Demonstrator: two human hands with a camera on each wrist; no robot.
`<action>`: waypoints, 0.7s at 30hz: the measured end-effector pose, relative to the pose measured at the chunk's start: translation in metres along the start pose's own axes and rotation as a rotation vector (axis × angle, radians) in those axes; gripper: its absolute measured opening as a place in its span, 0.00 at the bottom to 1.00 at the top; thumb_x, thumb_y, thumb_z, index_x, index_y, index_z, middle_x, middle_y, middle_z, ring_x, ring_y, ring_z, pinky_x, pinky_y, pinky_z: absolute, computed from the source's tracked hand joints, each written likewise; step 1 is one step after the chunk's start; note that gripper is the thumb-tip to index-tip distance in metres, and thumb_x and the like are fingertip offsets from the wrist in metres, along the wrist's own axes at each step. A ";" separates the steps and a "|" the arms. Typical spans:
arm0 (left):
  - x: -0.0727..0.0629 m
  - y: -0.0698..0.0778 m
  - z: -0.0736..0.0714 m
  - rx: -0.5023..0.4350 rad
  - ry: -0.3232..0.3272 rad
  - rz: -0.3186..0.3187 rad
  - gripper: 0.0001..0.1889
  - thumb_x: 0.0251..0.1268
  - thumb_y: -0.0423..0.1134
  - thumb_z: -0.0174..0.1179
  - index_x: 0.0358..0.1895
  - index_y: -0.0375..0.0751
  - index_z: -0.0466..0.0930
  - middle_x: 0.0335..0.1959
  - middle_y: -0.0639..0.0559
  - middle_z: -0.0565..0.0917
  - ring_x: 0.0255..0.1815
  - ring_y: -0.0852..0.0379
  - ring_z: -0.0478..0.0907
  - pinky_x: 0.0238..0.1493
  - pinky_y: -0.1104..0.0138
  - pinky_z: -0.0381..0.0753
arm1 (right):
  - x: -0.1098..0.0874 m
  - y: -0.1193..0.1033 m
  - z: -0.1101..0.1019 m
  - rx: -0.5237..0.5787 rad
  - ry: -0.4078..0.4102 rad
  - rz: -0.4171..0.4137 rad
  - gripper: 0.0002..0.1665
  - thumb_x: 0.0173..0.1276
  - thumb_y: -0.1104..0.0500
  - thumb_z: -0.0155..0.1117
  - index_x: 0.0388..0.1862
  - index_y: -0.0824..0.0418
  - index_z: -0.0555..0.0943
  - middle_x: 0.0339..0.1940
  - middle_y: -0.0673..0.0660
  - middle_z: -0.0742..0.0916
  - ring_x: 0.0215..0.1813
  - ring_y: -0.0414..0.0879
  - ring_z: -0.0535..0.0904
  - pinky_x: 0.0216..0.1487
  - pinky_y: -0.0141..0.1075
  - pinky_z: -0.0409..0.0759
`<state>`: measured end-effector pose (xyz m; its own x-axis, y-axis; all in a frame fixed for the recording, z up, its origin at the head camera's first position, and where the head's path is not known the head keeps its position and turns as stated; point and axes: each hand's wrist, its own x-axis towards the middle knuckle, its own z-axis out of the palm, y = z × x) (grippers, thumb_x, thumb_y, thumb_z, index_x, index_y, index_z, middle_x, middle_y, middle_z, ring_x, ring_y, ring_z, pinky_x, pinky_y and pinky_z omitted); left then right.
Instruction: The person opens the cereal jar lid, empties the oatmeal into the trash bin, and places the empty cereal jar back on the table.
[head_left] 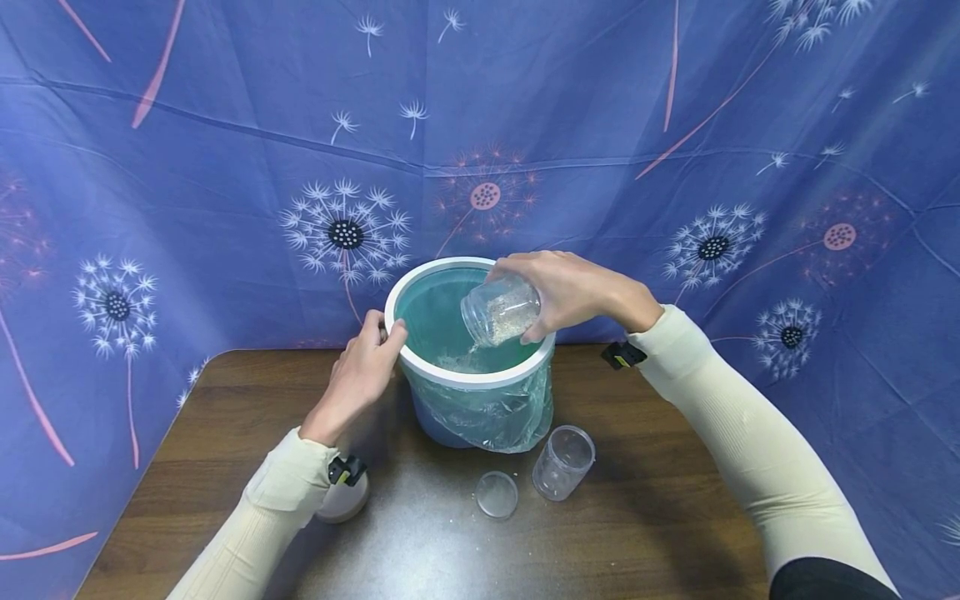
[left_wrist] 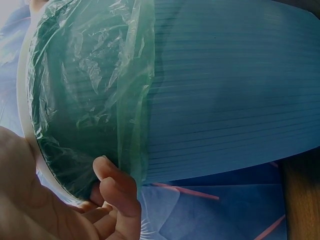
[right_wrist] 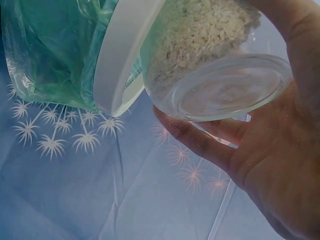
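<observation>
My right hand (head_left: pixel 566 287) grips a clear jar (head_left: pixel 501 310) that is tilted mouth-down to the left over a blue trash can (head_left: pixel 442 421). Pale flakes (right_wrist: pixel 200 37) fill part of the jar, and some spill from its mouth into the can. A green plastic bag (head_left: pixel 506 412) lines the can and folds over its outside, under a white rim ring (head_left: pixel 468 381). At the left of the can, my left hand (head_left: pixel 363 367) holds the rim, thumb on top and fingers curled beneath against the bag, as the left wrist view shows.
On the wooden table (head_left: pixel 637 517) a clear empty container (head_left: pixel 564 463) stands right of the can's front. Beside it lies a clear round lid (head_left: pixel 497 495). A pale round object (head_left: pixel 345 500) is partly hidden by the left wrist. A blue dandelion-print cloth (head_left: pixel 570 100) hangs behind.
</observation>
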<state>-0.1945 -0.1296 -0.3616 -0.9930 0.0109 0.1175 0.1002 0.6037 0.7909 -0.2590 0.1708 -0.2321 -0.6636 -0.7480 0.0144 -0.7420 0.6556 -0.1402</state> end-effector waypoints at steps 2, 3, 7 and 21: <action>0.000 0.000 0.000 -0.001 0.001 0.000 0.22 0.83 0.62 0.42 0.56 0.46 0.68 0.30 0.47 0.84 0.33 0.48 0.83 0.37 0.54 0.70 | 0.000 0.000 0.000 -0.005 -0.002 0.002 0.52 0.45 0.49 0.90 0.72 0.50 0.78 0.68 0.51 0.84 0.64 0.55 0.81 0.59 0.57 0.79; 0.000 0.000 0.000 -0.002 0.001 0.001 0.22 0.83 0.62 0.42 0.56 0.46 0.68 0.30 0.46 0.84 0.33 0.48 0.83 0.37 0.54 0.70 | 0.000 0.000 0.000 -0.007 -0.004 0.002 0.53 0.45 0.49 0.90 0.72 0.51 0.78 0.68 0.51 0.84 0.65 0.55 0.81 0.60 0.57 0.79; 0.000 -0.001 0.000 -0.002 0.000 0.004 0.22 0.83 0.61 0.42 0.55 0.46 0.67 0.30 0.46 0.84 0.33 0.48 0.83 0.37 0.54 0.70 | 0.001 -0.001 0.001 -0.016 -0.017 0.009 0.53 0.46 0.49 0.90 0.73 0.51 0.77 0.69 0.52 0.83 0.67 0.56 0.80 0.62 0.58 0.78; 0.001 -0.001 0.001 0.001 0.006 0.008 0.21 0.83 0.61 0.42 0.53 0.46 0.67 0.29 0.46 0.85 0.33 0.47 0.83 0.38 0.54 0.70 | 0.002 -0.001 -0.001 -0.011 -0.023 0.012 0.53 0.45 0.50 0.90 0.73 0.51 0.77 0.70 0.52 0.83 0.67 0.57 0.80 0.63 0.57 0.78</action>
<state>-0.1954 -0.1296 -0.3630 -0.9918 0.0108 0.1274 0.1080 0.6041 0.7895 -0.2597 0.1682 -0.2312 -0.6699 -0.7423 -0.0103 -0.7352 0.6653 -0.1298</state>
